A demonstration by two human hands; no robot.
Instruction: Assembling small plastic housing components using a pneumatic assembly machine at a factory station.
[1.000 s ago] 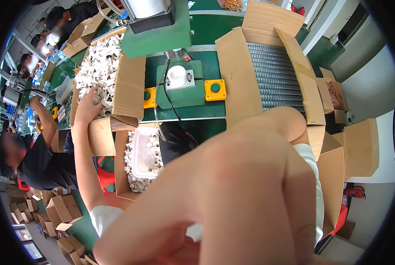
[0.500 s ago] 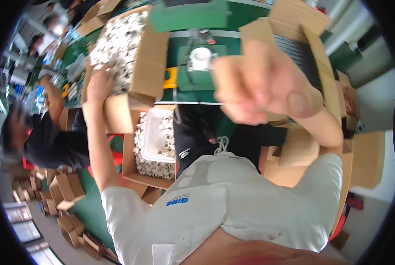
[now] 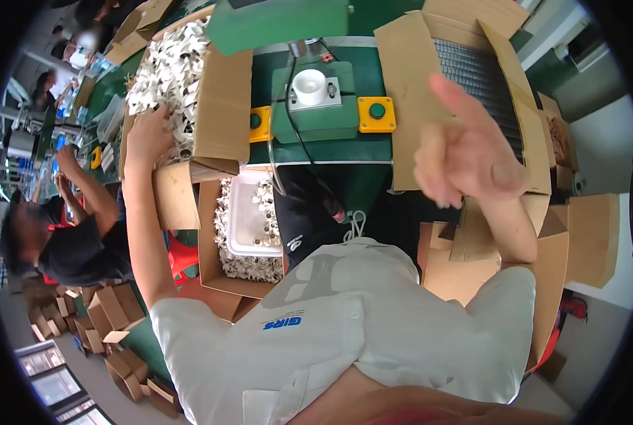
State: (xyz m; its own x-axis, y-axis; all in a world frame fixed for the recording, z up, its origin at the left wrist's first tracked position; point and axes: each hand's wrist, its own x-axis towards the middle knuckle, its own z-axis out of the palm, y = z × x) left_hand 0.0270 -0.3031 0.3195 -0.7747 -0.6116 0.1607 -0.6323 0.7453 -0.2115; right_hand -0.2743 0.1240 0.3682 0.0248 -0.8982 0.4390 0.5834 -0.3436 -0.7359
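My left hand (image 3: pixel 149 139) reaches into an open cardboard box (image 3: pixel 223 106) heaped with small white parts (image 3: pixel 182 60). Its fingers bend down among those parts, and the fingertips are hidden. On the right, my right hand (image 3: pixel 472 157) hovers in front of another open box (image 3: pixel 410 92), filled with neat rows of small grey pieces (image 3: pixel 465 67). The index finger points out, the other fingers are loosely curled and apart, and nothing shows in them. Between the boxes, a green machine base (image 3: pixel 309 131) carries a white round cup-like fixture (image 3: pixel 309 86) on a metal plate.
Yellow button boxes with green buttons (image 3: pixel 377 113) flank the base. The green machine head (image 3: pixel 281 25) overhangs it. Below the table edge, a white tray (image 3: pixel 249 212) sits in a box of small parts. A co-worker (image 3: pixel 83 234) sits at the left. Cartons (image 3: pixel 115 312) lie on the floor.
My right hand has moved right and down, away from the front of the machine, and its index finger now points out. My left hand stays in the parts box. The view has shifted slightly.
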